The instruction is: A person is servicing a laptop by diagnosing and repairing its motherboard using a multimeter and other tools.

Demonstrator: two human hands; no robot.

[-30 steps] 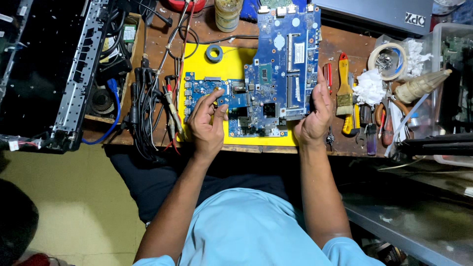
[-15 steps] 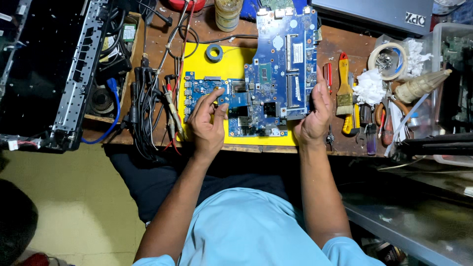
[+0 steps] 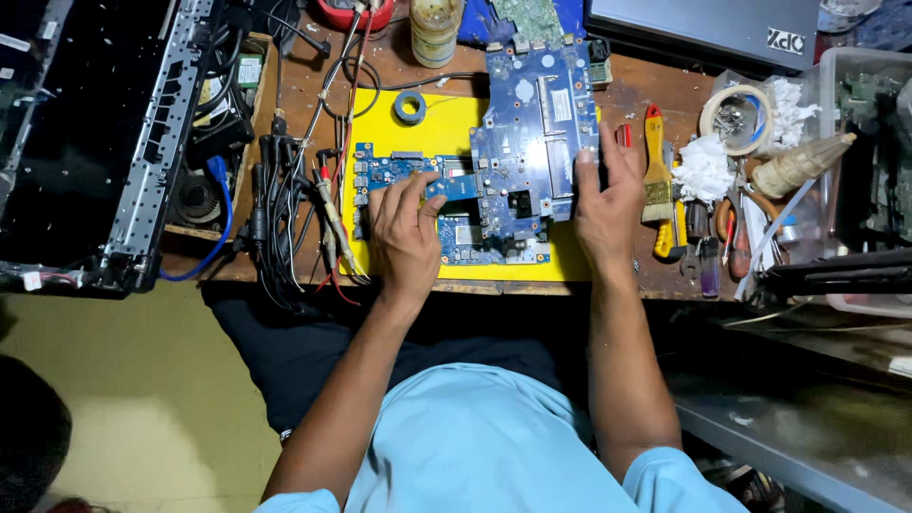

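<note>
Your left hand [image 3: 407,237] is resting its curled fingertips on the blue circuit board [image 3: 518,157], gripping nothing; your right hand [image 3: 606,201] is pinching the board's three o'clock edge. The board is lying across the yellow mat [image 3: 380,123]. At nine o'clock, tangled probe leads [image 3: 285,209] are crowding close; at three, a yellow-handled brush [image 3: 657,171]. I'd judge the board could be slipping or snagging those leads if you're tilting it one-sidedly.

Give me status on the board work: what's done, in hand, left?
Done: the blue board lies bare on the yellow mat, out of any case. In hand: left hand rests on its lower left part, right hand holds its right edge. Left: brush and probe leads lie untouched beside it.
</note>
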